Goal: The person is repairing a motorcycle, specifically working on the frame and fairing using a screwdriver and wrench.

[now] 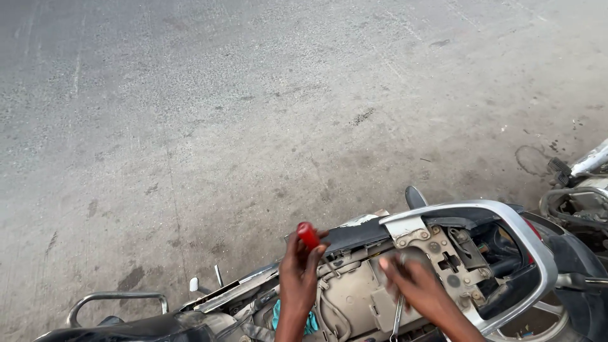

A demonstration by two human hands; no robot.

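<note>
The left hand [303,263] is wrapped around a red-handled screwdriver [308,235], held upright over the stripped motorcycle frame [354,297] at the near edge. It looks light and stiff, best gripped on its thick handle. The right hand [408,282], blurred, lies flat on the dusty tray just beside a hanging spanner [397,316]; whether it grips anything I cannot tell.

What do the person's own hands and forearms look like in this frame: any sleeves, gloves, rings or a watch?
Both forearms are bare, with no sleeves in view, and neither hand wears a glove. The left hand shows no ring or watch. The right hand is motion-blurred; a small pale spot on one finger may be a ring, but it is too smeared to tell. No wristband is visible.
</note>
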